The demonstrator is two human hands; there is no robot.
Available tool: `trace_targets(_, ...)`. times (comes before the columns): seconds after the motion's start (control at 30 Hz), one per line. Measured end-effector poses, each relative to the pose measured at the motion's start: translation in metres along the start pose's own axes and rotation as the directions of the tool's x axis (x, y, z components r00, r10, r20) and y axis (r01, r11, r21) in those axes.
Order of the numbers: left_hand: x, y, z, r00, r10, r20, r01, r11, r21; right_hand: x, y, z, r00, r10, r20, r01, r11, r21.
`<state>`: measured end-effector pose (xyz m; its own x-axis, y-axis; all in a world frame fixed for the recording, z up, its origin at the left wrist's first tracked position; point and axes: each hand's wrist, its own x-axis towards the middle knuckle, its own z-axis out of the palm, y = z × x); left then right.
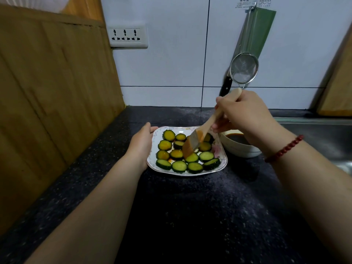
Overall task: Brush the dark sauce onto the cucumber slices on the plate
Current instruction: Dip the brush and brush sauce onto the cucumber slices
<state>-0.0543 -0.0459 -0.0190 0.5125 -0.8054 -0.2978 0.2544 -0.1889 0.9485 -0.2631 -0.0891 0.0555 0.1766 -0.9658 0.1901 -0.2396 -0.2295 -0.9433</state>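
A white square plate (222, 164) on the dark counter holds several cucumber slices (179, 166). The back and left slices look brown with sauce, the front ones plain green. My left hand (142, 142) grips the plate's left edge. My right hand (242, 113) is shut on the wooden handle of a pastry brush (192, 142), whose sauce-wet bristles rest on the slices in the middle of the plate. A white bowl of dark sauce (238, 147) stands just right of the plate, partly hidden by my right hand.
A wooden board (57, 82) leans along the left wall. A strainer (243, 68) and a knife (226, 85) hang on the tiled back wall, beside a socket strip (126, 35). A steel sink (323, 138) lies to the right.
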Motion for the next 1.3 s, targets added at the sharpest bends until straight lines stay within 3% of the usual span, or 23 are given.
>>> trace_targets(0.17, -0.001, 0.001, 0.001, 1.0, -0.003, -0.024, 0.003, 1.0, -0.025, -0.011, 0.002, 0.02, 0.987, 0.047, 0.154, -0.084, 0.966, 0.244)
trace_targets(0.27, -0.002, 0.001, 0.0, 1.0, -0.006, -0.02, 0.005, 1.0, -0.017, -0.013, 0.007, 0.025, 0.97, 0.094, 0.226, -0.138, 0.972, 0.189)
trace_targets(0.57, -0.003, 0.001, 0.001, 1.0, 0.009, -0.016, -0.009, 1.0, -0.003, -0.008, -0.006, -0.002, 0.982, 0.076, 0.176, -0.079, 0.997, 0.011)
trace_targets(0.73, -0.004, 0.001, 0.001, 1.0, 0.005, -0.014, -0.005, 1.0, -0.008, -0.005, -0.015, -0.018, 0.994, -0.004, 0.108, 0.008, 0.999, -0.041)
trace_targets(0.9, -0.003, 0.001, 0.001, 1.0, 0.004, -0.014, -0.005, 1.0, -0.021, 0.0, -0.026, -0.036, 0.965, -0.194, -0.177, 0.208, 0.976, 0.065)
trace_targets(1.0, -0.003, 0.001, 0.001, 1.0, 0.0, -0.017, 0.0, 1.0, -0.007, 0.005, -0.026, -0.051, 0.895, -0.32, -0.311, 0.295, 0.947, -0.126)
trace_targets(1.1, -0.003, 0.002, 0.002, 1.0, -0.006, -0.022, 0.006, 1.0, -0.003, 0.01, -0.022, -0.062, 0.852, -0.409, -0.327, 0.276, 0.881, -0.384)
trace_targets(1.17, -0.002, 0.002, 0.002, 1.0, -0.007, -0.023, 0.007, 1.0, 0.0, 0.011, -0.02, -0.062, 0.868, -0.404, -0.288, 0.224, 0.837, -0.498)
trace_targets(1.3, -0.002, 0.002, 0.001, 1.0, -0.012, -0.027, 0.012, 1.0, 0.003, 0.011, -0.012, -0.053, 0.969, -0.216, -0.116, 0.107, 0.797, -0.594)
